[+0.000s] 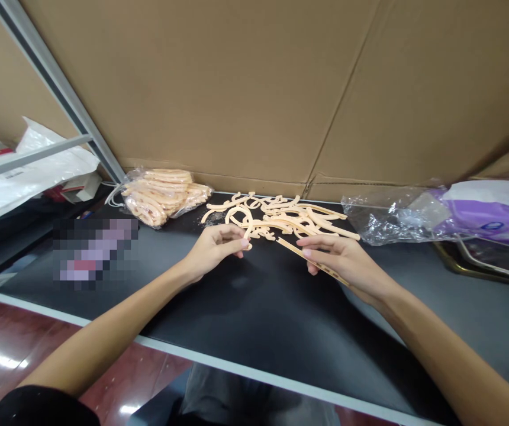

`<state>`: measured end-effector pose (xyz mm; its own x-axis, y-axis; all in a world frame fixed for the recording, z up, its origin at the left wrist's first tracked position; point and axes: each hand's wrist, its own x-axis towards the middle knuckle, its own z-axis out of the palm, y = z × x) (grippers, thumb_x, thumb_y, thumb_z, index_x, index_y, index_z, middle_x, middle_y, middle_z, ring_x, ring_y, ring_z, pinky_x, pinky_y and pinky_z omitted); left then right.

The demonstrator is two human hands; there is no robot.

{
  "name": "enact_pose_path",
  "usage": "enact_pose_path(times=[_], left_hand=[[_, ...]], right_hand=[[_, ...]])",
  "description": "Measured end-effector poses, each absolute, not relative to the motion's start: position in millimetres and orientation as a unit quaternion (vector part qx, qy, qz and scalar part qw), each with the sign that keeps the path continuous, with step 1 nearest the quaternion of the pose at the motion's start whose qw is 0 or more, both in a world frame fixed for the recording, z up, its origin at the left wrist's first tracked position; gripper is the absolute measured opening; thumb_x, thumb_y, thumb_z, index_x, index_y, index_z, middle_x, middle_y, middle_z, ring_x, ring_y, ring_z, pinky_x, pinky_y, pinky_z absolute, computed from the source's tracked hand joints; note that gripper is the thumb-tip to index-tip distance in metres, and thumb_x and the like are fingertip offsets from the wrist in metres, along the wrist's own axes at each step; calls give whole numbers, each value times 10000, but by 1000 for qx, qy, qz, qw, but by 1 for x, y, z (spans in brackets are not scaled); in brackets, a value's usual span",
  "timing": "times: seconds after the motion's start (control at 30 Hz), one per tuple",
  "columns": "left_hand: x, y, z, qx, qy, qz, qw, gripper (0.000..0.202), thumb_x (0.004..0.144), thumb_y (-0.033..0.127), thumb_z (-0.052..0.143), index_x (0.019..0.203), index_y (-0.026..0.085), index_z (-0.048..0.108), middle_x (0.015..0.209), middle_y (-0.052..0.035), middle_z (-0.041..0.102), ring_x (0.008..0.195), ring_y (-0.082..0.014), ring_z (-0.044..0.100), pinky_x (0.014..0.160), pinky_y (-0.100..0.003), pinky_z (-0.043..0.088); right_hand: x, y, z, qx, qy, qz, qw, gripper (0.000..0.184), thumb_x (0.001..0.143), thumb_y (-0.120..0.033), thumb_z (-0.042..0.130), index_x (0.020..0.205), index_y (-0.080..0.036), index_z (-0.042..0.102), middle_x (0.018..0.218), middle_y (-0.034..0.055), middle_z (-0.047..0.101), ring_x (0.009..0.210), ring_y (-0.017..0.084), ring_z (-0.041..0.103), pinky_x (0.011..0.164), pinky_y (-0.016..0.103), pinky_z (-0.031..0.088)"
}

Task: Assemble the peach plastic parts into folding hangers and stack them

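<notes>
Between the thumb and fingers of my left hand [219, 248] is a small curved cream-coloured piece [248, 234]; its lower end shows by the thumb tip. My right hand [337, 257] pinches a straight cream-coloured strip [290, 246] with a row of slots along it. The strip slants down to the right and passes under the palm. The two hands are apart, above the dark tabletop [254, 307]. Just beyond them lies a loose pile of curved and straight cream-coloured pieces [281, 222], partly overlapping one another.
A clear bag of similar pieces [166, 195] sits at the back left. To the right are a crumpled clear plastic bag [383, 216] and a purple package [485, 216] near a tray edge [454, 263]. A cardboard wall [245, 89] closes the back; a metal post [65, 89] stands left.
</notes>
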<state>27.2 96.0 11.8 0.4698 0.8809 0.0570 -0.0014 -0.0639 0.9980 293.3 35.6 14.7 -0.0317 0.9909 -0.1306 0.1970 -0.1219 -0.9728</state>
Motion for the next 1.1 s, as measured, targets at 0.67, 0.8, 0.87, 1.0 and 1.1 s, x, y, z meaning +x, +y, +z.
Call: enact_pose_path(times=[0.67,0.8,0.87,1.0,1.1], left_hand=[[30,94,10,619,343,370,602,263,738,317,816,836,113,681,783,-31,712,670,-121,663,710,-266,530],[31,92,10,610,330,375,615,256,745,309,818,843,109,692,789,-34,714,709,-129,676,722,-263,533],[31,91,10,603,329,374,623,262,740,312,824,837,109,690,780,-37,716,714,-132,676,739,-275,544],[31,90,11,579,325,375,647,259,737,304,832,832,113,685,789,-38,722,736,-133,682,769,-297,570],[31,89,11,565,322,369,664,261,730,293,840,839,114,685,813,-45,732,737,-141,697,778,-313,589]], right_hand=[[284,21,28,-434,-483,667,365,373,614,-250,778,979,-173,798,713,48,723,727,187,653,771,357,504],[278,16,31,-451,-474,667,355,417,584,-224,814,1000,-201,799,759,53,748,762,198,674,769,347,511],[275,17,29,-476,-482,646,352,367,605,-256,828,967,-198,803,745,52,748,746,197,675,773,355,517],[273,19,24,-482,-506,620,358,275,663,-302,809,913,-187,809,697,48,737,703,190,665,775,369,524],[274,21,22,-487,-507,608,369,262,667,-311,808,900,-192,811,698,49,740,712,197,672,785,376,528]])
